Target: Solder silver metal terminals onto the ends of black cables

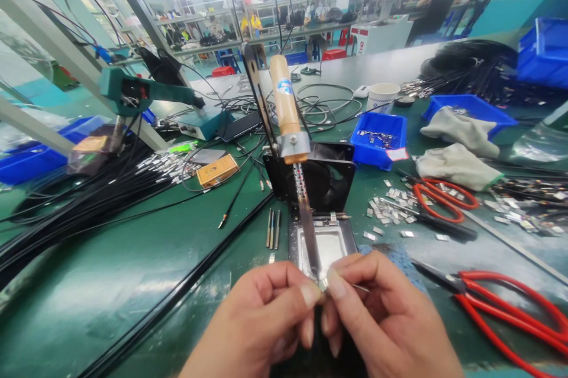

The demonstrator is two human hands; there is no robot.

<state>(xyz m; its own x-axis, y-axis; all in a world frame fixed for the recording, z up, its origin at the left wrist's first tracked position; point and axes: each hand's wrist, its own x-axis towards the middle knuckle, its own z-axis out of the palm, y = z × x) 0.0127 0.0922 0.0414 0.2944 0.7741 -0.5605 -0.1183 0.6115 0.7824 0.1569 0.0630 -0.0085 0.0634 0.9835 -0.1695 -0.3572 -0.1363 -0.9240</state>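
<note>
Soldering iron [290, 147], wooden-handled and propped tip-down in its black stand [326, 180], meets a tiny metal piece [325, 283] pinched at the bottom of the frame by a worker at a green bench [133, 283]. The left hand [261, 325] and right hand [377, 325] are closed together, thumbs and forefingers gripping the small part and a thin wire [359, 288] right at the iron's tip; what else the fingers hold is too small to tell. By the look of it, this joint is mid-work, not finished.

Just beyond the hands sits a shallow metal tray [326, 248], with a few thin rods [272, 229] lying beside it. Red-handled scissors [510, 307] rest to the right, a second red pair [439, 200] farther back among scattered silver clips [390, 203], which suggests many pieces remain. Two grey gloves [457, 165] lie nearby.

A blue bin [379, 138] holds more clips. On the left, bundles of black cable [80, 200] sprawl across the bench, beside a yellow box [217, 170] and a green tool [142, 91] on a frame. A paper cup [382, 96] stands farther off, with more blue bins and shelving behind.
</note>
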